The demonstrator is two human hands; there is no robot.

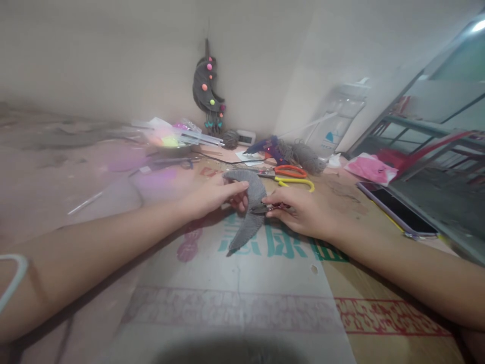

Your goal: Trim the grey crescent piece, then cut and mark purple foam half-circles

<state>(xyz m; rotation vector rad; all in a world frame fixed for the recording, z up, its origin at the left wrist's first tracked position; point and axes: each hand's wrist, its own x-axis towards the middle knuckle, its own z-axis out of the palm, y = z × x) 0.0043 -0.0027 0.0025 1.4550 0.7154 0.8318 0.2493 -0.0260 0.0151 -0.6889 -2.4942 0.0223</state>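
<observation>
Left hand [215,196] pinches a grey yarn-wrapped crescent [256,191]; right hand [299,208] grips a small slim tool [279,206] at its outer curve.
Crescent held over printed cardboard [350,285], bulge toward the right hand; whether its lower point touches the board, cannot tell. Tool's thin tip overlaps the crescent's right edge; type too blurred to name. Judged good practice: steady pinch near the working spot, tip shallow, so close-laid strands neither snag nor slide. Wrap matte, finely ribbed. Just beyond crescent: scissors [278,176], smooth orange and yellow loop handles. Farther beyond it: blue hot-glue gun [267,146], soft grey yarn skein [305,157].
</observation>
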